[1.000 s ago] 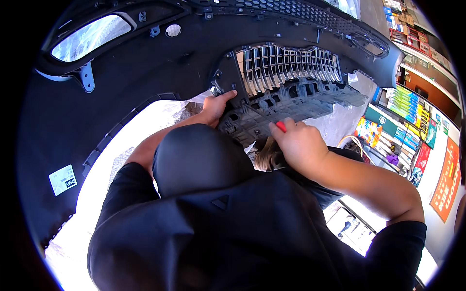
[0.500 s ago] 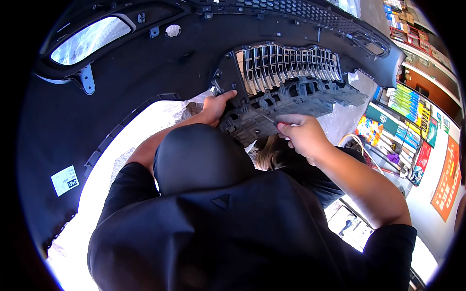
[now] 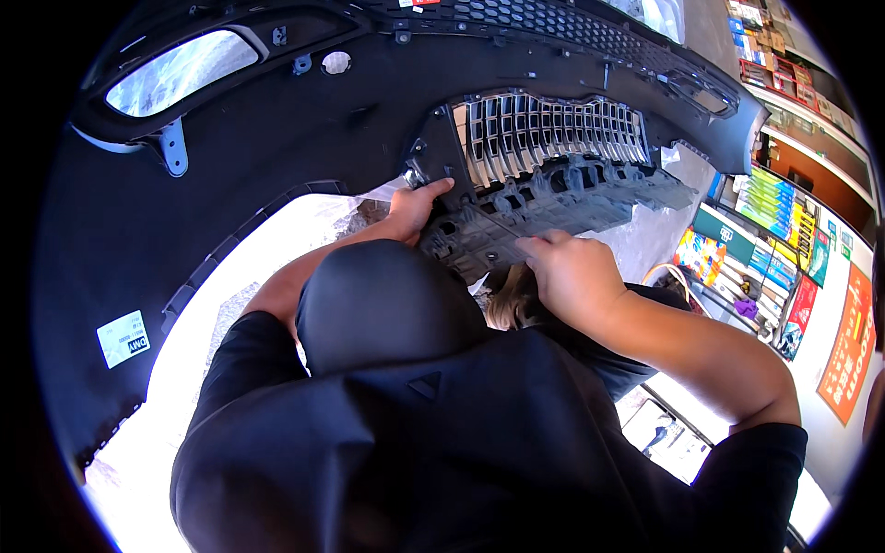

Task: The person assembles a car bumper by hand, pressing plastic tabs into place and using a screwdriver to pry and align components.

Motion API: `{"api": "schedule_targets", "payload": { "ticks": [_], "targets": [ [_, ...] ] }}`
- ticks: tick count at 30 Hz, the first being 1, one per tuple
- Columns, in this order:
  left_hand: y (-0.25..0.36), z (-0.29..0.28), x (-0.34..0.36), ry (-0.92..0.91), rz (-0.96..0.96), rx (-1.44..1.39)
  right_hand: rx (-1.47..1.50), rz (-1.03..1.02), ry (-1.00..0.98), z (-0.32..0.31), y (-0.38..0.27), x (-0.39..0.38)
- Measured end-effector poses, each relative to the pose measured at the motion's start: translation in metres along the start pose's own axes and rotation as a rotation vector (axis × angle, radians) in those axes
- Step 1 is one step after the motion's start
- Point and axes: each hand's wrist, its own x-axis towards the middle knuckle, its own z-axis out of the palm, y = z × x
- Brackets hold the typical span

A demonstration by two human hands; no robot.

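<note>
A large black bumper shell arches across the view, inner side showing, with a chrome grille and a dusty grey slotted plastic piece beneath it. My left hand grips the shell just left of the grille, thumb laid on it beside a small metal bracket. My right hand is closed on a screwdriver, its thin shaft angled up-left toward the grey piece's left end; the handle is mostly hidden in my fingers. Where the screwdriver's tip rests is too small to tell.
Black clothing and a rounded dark shape fill the lower middle. Bright sheeting lies beyond the shell's inner edge. At the right are stacked coloured boxes, a pale hose and an orange sign.
My right hand rose and turned half a second ago, then came back lower with its fingers covering the red handle. My left hand stays on the shell. The view has shifted slightly.
</note>
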Motion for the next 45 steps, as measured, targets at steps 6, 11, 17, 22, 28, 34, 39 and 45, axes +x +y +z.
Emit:
{"api": "schedule_targets", "payload": {
  "ticks": [6,11,17,22,28,34,39,45],
  "targets": [
    [0.004,0.003,-0.007,-0.002,-0.035,0.091,0.479,0.333,0.02,-0.001,-0.001,0.008],
    [0.002,0.001,-0.008,0.005,-0.05,0.077,0.977,0.589,-0.007,0.021,0.009,0.017],
    [-0.023,-0.021,0.021,0.06,0.126,0.179,1.192,0.809,-0.272,-0.013,0.003,0.02],
    [-0.014,-0.011,0.015,0.041,-0.013,0.11,-0.225,-0.197,0.006,0.009,0.002,-0.005],
    [-0.006,-0.012,0.009,-0.043,-0.024,0.01,-0.109,-0.116,-0.092,0.0,-0.005,0.008],
    [-0.003,-0.002,0.004,-0.028,-0.031,0.042,-0.006,-0.009,-0.001,0.007,-0.001,0.004],
    [0.0,0.0,-0.001,-0.02,-0.069,0.021,0.11,0.068,0.035,0.004,-0.003,0.005],
    [0.001,0.001,0.001,-0.035,-0.069,-0.01,0.273,0.155,0.074,0.0,-0.004,0.008]
  ]
}}
